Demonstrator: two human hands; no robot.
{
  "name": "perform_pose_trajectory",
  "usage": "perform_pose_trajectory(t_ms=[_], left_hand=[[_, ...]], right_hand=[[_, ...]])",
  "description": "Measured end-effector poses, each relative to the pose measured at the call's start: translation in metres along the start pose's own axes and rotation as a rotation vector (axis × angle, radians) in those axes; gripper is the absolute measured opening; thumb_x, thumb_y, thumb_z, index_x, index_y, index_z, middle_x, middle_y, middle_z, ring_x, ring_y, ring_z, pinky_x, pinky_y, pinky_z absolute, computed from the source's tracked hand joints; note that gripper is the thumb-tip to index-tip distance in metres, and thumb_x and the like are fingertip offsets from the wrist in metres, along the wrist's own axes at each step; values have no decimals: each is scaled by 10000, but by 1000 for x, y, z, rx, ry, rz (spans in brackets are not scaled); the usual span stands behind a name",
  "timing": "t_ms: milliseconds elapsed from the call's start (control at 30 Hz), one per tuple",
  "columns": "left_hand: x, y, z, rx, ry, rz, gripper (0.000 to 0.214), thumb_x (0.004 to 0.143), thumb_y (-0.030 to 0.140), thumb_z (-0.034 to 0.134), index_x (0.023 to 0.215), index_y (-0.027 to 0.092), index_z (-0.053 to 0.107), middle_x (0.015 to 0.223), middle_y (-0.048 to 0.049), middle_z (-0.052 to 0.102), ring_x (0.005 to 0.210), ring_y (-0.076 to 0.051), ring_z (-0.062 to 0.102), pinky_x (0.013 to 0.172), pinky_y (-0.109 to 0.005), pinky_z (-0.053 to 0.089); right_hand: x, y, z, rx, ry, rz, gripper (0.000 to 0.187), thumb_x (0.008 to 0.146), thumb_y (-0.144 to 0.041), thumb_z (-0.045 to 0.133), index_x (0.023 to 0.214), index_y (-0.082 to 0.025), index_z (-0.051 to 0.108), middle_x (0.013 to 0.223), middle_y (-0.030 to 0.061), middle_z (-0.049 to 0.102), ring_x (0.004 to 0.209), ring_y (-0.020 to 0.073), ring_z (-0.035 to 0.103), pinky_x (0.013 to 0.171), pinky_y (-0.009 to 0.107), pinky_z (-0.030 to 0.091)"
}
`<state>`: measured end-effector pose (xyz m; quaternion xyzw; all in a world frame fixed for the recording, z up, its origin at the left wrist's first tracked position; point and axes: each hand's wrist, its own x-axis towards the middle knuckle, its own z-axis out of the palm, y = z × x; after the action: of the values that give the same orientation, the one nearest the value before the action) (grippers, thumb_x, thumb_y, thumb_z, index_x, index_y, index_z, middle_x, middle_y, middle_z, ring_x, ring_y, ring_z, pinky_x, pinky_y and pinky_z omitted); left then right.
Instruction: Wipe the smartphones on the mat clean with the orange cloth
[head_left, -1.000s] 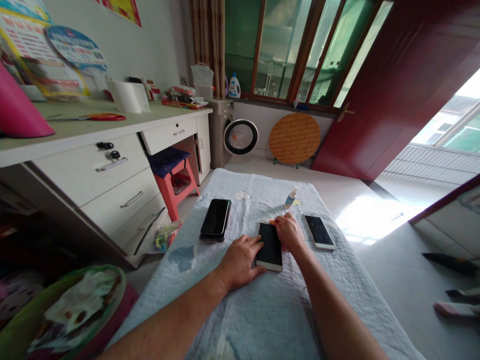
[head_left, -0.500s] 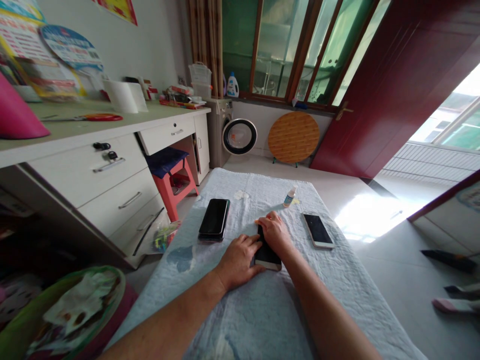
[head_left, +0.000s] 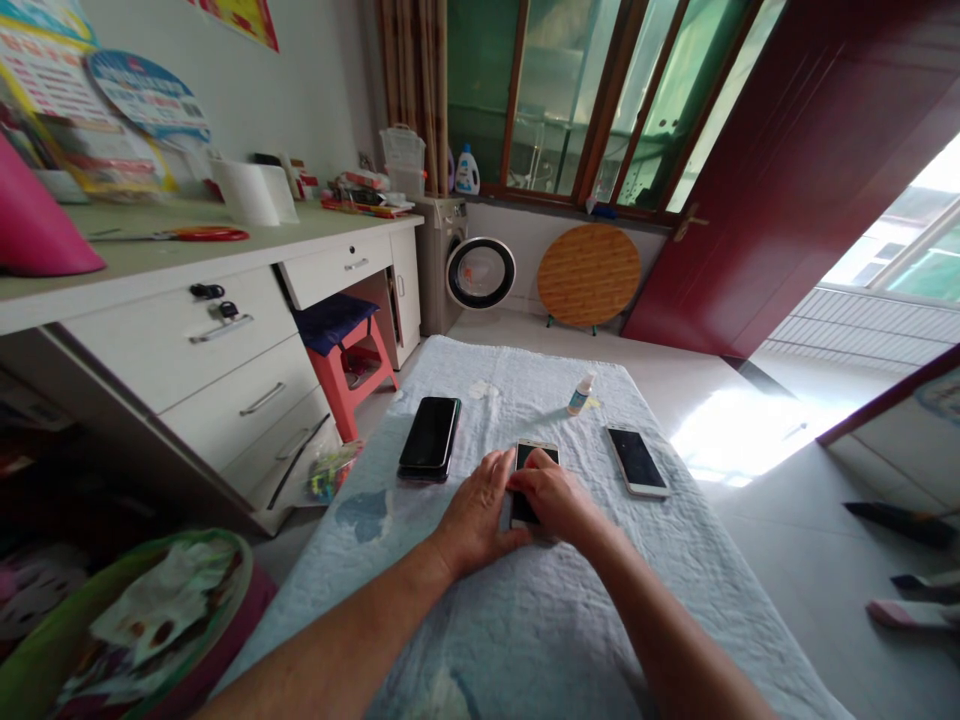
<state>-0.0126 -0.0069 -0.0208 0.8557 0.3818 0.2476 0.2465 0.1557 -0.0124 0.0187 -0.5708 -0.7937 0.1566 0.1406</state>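
A white-edged phone (head_left: 535,456) lies screen up in the middle of a pale blue cloth (head_left: 525,620). My left hand (head_left: 478,512) presses against its left edge, fingers curled along the side. My right hand (head_left: 556,498) lies on the lower half of the screen with fingers pressed together; whatever is under them is hidden. A black phone (head_left: 429,437) lies to the left. Another white-edged phone (head_left: 636,461) lies to the right. A small clear bottle (head_left: 580,395) stands further back on the cloth.
A white desk with drawers (head_left: 225,370) runs along the left, with a red stool (head_left: 349,355) tucked beside it. A green basket of crumpled paper (head_left: 150,620) sits at the lower left. A washing machine (head_left: 480,272) and a round wooden board (head_left: 589,275) stand at the far wall.
My right hand has slid from the top of the middle phone's screen down to its lower half, uncovering the top. My left hand has stayed on the left edge.
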Motion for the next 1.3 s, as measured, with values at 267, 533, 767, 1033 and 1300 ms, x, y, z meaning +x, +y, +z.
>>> perform_pose_trajectory(t_ms=[267, 533, 767, 1033, 1300], left_hand=[[3, 3, -3, 44, -22, -45, 921, 643, 373, 781, 1401, 153, 308, 1450, -193, 312, 1348, -346, 340, 1098, -488, 335], [3, 6, -5, 108, -47, -37, 747, 663, 481, 770, 1300, 204, 497, 1443, -130, 371, 1225, -324, 475, 1038, -457, 404], [2, 9, -11, 139, -75, 48, 671, 736, 543, 704, 1283, 194, 534, 1373, -106, 510, 1217, -313, 468, 1043, -461, 371], [2, 13, -12, 123, -67, 26, 738, 717, 436, 748, 1341, 178, 449, 1339, -111, 540, 1184, -311, 489, 1015, -454, 396], [0, 7, -6, 64, -39, 7, 934, 704, 433, 751, 1451, 205, 239, 1359, -123, 509, 1180, -315, 492, 1008, -473, 393]], right_hand=[[-24, -10, -12, 79, -150, -47, 246, 928, -294, 503, 888, -279, 745, 898, 5, 527, 751, 97, 516, 724, 213, 374], [-32, -3, -31, 129, -254, -112, 292, 945, -339, 488, 858, -238, 748, 822, 16, 532, 757, 111, 520, 720, 230, 362], [-25, 25, -28, -13, -32, 108, 389, 966, -395, 432, 802, -193, 723, 786, 29, 527, 695, 120, 526, 653, 245, 346], [-21, 11, -8, 31, -6, -17, 320, 957, -298, 456, 779, -188, 698, 807, 19, 514, 705, 100, 522, 661, 221, 356], [-3, 18, -9, -21, 47, 12, 310, 961, -288, 452, 789, -189, 690, 824, 18, 517, 711, 97, 525, 666, 213, 363]])
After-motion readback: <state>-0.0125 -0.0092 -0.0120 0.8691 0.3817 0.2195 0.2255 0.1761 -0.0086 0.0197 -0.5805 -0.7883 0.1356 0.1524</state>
